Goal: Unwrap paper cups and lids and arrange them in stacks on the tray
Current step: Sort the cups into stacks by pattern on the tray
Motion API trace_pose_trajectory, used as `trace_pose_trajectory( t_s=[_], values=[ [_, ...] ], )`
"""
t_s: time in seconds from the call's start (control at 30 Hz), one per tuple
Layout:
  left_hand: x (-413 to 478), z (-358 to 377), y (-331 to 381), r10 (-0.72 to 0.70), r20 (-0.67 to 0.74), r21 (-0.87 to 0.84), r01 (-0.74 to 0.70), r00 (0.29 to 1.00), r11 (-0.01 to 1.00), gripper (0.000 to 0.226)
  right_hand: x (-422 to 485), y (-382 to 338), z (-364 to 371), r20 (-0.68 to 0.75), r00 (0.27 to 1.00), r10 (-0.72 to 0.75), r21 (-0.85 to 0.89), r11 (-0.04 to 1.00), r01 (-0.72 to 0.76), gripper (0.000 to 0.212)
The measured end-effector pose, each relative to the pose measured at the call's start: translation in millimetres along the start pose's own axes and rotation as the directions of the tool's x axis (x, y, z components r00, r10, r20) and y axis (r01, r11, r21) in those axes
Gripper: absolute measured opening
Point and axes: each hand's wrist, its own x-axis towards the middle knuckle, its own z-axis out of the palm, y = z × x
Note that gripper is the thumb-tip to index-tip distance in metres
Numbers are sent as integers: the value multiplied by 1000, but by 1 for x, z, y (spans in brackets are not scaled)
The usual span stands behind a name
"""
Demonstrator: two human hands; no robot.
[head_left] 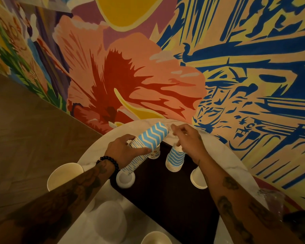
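— Where do we look from?
— From our own head: one wide-angle camera, facing forward and steeply down onto the desk [218, 152] and its dark tray [165, 199].
— How near are we?
— Close. Our forearms [69, 196] enter from the bottom corners, and the painted wall [130, 67] just behind the desk fills the upper half.

Matt paper cups [151, 138], dark smooth tray [165, 199], glossy marbled table [224, 155].

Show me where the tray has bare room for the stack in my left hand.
Bare: the tray's near half, from the white cup at its left edge across to the white stack on the right. Crowded: the far end, where the blue stack stands under the right hand beside a small printed cup.
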Motion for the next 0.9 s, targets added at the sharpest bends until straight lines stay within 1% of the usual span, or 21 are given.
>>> trace_pose_trajectory(
  t_s=[0.07,0.1,0.17,0.27,0.37,0.53,0.6,0.67,0.73,0.8,0.87,0.9],
  values=[
    [-1,2,3,20,-1,-6,-20,1000,1000,77,-3,-14,5,124,991,43,58,997,-50,43],
    [-2,3,5,34,-3,-10,-34,999,999,76,-5,-18,7,148,988,48,69,996,-59,45],
    [-3,4,7,51,1,-16,-51,999,999,76,-7,-23,11,152,987,49,108,992,-66,46],
    [-5,4,8,59,10,-26,-59,998,998,74,-7,-25,14,121,992,27,154,987,-46,40],
    [-6,2,9,63,14,-38,-62,998,997,71,-5,-23,15,118,993,12,161,986,-31,37],
    [-5,3,9,65,34,-53,-63,997,997,73,-5,-22,12,133,991,7,194,980,-33,34],
    [-5,5,10,63,49,-48,-60,997,997,80,-5,-22,9,141,990,4,210,977,-34,32],
    [-5,5,11,59,65,-51,-56,996,997,97,-6,-23,4,137,991,-7,220,975,-23,28],
    [-5,5,9,52,71,-52,-48,996,997,103,-4,-24,-3,94,995,-17,223,975,-4,23],
    [-5,4,7,25,75,-47,-21,997,999,99,1,-22,-14,-12,1000,-26,210,977,28,20],
    [-4,4,2,-14,63,-44,17,998,999,81,6,-19,-25,-162,986,-46,180,981,75,22],
    [-3,4,-1,-25,44,-34,27,999,999,72,7,-16,-30,-227,971,-70,134,986,102,24]
  ],
)
